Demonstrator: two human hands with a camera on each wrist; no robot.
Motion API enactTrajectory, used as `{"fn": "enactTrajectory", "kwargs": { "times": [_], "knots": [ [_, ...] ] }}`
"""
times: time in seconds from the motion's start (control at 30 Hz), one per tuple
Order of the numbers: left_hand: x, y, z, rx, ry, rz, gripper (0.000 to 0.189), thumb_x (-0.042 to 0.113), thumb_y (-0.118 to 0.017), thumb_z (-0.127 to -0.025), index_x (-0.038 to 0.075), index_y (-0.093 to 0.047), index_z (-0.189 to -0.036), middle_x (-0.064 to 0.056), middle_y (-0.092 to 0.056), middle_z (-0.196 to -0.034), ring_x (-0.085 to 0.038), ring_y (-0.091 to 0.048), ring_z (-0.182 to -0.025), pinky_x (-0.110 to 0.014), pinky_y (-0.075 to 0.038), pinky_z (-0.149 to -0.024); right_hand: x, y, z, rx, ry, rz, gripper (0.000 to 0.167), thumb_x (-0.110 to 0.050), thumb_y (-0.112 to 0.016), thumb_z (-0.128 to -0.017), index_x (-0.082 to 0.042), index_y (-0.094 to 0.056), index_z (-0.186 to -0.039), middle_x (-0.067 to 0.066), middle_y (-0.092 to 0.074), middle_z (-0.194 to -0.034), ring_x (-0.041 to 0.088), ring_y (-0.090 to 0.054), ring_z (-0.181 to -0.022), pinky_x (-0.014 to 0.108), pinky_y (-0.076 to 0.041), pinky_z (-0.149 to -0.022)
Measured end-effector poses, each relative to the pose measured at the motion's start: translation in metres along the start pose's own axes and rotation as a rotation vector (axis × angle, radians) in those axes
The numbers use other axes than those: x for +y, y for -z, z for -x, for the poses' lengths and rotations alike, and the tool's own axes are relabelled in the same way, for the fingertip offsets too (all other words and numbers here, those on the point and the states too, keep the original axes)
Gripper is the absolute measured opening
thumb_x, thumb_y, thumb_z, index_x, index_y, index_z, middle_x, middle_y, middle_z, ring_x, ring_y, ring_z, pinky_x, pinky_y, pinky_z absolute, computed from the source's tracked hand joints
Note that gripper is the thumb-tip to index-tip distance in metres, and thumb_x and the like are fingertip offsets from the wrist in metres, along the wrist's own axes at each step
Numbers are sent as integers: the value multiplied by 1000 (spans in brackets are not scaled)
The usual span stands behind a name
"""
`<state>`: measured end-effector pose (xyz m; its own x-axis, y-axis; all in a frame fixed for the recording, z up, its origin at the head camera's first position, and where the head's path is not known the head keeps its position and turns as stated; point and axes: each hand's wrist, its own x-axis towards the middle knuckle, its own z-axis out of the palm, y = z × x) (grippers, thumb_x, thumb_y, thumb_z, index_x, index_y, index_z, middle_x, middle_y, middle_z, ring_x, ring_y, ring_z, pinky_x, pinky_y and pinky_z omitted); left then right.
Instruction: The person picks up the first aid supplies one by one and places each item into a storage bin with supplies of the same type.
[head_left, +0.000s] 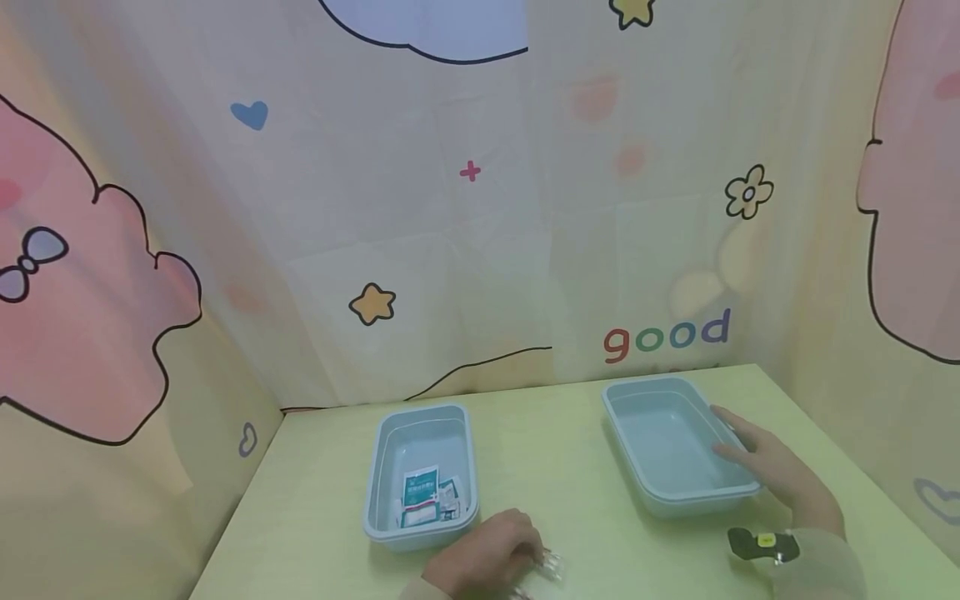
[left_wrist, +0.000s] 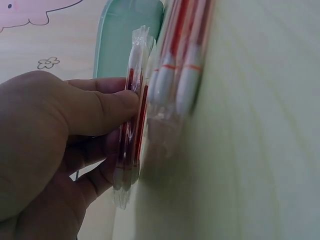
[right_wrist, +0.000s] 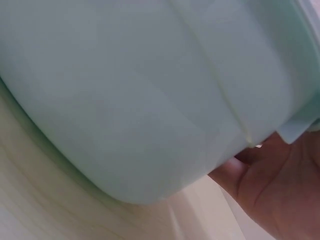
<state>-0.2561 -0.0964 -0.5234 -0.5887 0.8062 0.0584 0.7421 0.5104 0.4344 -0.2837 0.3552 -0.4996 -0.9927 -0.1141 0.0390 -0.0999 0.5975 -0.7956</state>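
My left hand [head_left: 491,546] is low in the head view, just in front of the left blue bin [head_left: 420,540]. Its thumb and fingers pinch a few iodine cotton swabs [left_wrist: 132,130] in clear plastic sleeves, with dark red liquid inside. More of these sleeved swabs [left_wrist: 181,65] lie on the table right beside the held ones. At the right, my right hand [head_left: 780,471] grips the long side rim of another blue bin [head_left: 697,502], which shows a bare inside. The right wrist view is mostly that bin's outer wall [right_wrist: 125,105], with the palm at its edge.
In the left bin lie teal-and-white packets [head_left: 422,490] and smaller sachets [head_left: 450,500]. Both bins stand on a pale yellow-green table [head_left: 547,450]. A curtain with cartoon prints [head_left: 480,250] closes off the back and sides.
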Motion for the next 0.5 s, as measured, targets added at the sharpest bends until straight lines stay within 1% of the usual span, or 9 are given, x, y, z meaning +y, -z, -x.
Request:
{"fn": "enactTrajectory", "kwargs": {
  "times": [0.1,0.3,0.37,0.5],
  "knots": [
    [1,1,0,15,-9,2,17,12,-61,-93,25,-72,-95,20,-61,-93,7,-51,-87,-12,-47,-79,1,-1,0,2,0,0,76,-39,-55,-98,-10,-16,-156,31,-19,-156,60,-20,-137,77,-24,-101],
    [1,1,1,80,-64,-23,19,10,-62,-92,25,-72,-95,19,-62,-92,7,-51,-88,-9,-45,-78,3,0,-1,0,-5,-1,76,-39,-55,-97,-11,-16,-156,31,-18,-156,60,-19,-137,77,-23,-101],
    [1,1,1,96,-72,-23,19,10,-62,-92,25,-72,-95,19,-62,-93,7,-52,-89,-9,-45,-79,2,0,0,0,-5,1,76,-39,-55,-98,-11,-16,-156,31,-18,-156,60,-19,-137,77,-23,-100],
    [2,3,0,107,-73,21,19,10,-62,-93,26,-71,-98,20,-62,-96,7,-52,-92,-9,-46,-80,1,0,0,5,-2,11,76,-39,-55,-97,-11,-16,-156,31,-18,-156,60,-19,-137,77,-23,-101]
  ]
}}
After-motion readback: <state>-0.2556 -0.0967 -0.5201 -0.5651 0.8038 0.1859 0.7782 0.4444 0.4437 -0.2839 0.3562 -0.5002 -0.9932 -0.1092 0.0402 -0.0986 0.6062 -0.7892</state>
